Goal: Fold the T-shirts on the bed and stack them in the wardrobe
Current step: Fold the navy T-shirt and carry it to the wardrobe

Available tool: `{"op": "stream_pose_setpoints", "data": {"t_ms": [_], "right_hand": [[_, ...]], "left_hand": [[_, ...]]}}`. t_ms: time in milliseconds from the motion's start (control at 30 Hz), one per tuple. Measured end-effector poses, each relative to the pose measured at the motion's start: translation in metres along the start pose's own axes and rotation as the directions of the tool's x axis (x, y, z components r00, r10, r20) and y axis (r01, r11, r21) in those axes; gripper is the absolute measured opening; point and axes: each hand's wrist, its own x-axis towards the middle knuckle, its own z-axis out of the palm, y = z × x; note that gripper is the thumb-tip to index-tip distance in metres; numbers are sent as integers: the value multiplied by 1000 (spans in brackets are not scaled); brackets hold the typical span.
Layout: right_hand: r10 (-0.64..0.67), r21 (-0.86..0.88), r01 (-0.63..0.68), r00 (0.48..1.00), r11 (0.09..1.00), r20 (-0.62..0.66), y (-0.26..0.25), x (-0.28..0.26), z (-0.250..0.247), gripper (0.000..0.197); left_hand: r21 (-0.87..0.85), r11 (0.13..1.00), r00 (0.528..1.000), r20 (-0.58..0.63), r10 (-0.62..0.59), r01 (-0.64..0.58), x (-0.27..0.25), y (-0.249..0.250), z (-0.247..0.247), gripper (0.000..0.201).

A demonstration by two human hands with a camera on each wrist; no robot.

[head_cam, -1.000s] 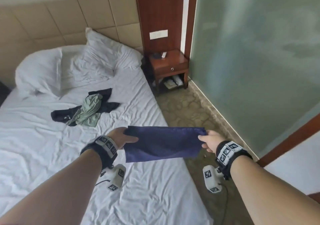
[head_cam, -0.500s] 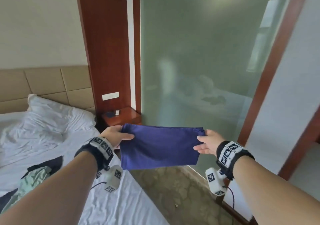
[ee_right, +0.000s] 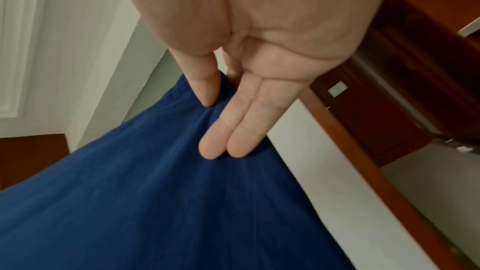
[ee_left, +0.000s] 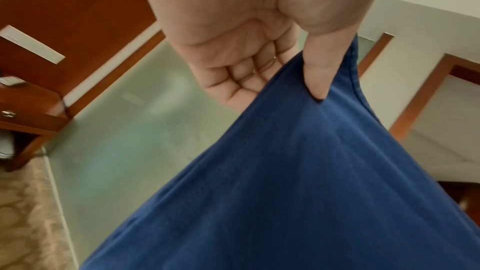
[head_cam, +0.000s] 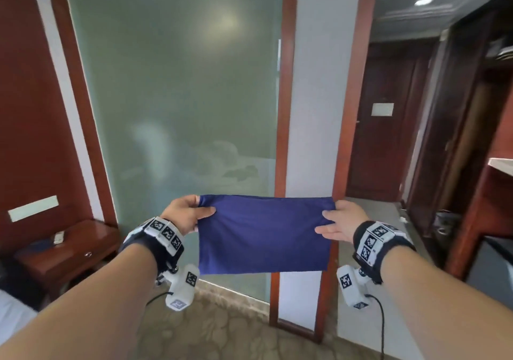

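Note:
A folded blue T-shirt (head_cam: 263, 237) hangs flat in the air between my two hands, in front of the frosted glass wall. My left hand (head_cam: 191, 215) pinches its upper left corner, thumb on the front; the left wrist view shows the thumb pressed into the blue T-shirt (ee_left: 298, 172) held by my left hand (ee_left: 293, 77). My right hand (head_cam: 334, 222) pinches the upper right corner. In the right wrist view my right hand (ee_right: 221, 110) has its thumb and two straight fingers lying on the blue T-shirt (ee_right: 155, 202). A dark wooden wardrobe (head_cam: 477, 110) stands at the far right.
A frosted glass wall (head_cam: 177, 96) fills the middle, framed by red-brown wooden posts (head_cam: 286, 110). A wooden nightstand (head_cam: 69, 251) sits at lower left beside a corner of the bed (head_cam: 11, 312). A dark corridor door (head_cam: 385, 126) is behind on the right. Patterned carpet (head_cam: 222, 329) covers the floor.
The view has swung right, away from the bed and the remaining clothes, toward the glass wall and the corridor. Both hands keep hold of the blue T-shirt and carry it along.

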Motion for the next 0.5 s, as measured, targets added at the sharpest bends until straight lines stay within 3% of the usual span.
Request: {"op": "stream_pose_setpoints", "data": {"t_ms": [267,500], "right_hand": [[13,-42,-20,986,999,-164,29,41,-169,12],[11,-56,-25,968,998,-252,31,73,-284,23]], "left_hand": [[79,996,992,120,-47,38,73,-16,179,15],[109,992,983,164,-83,65,117,-18,309,18]]}}
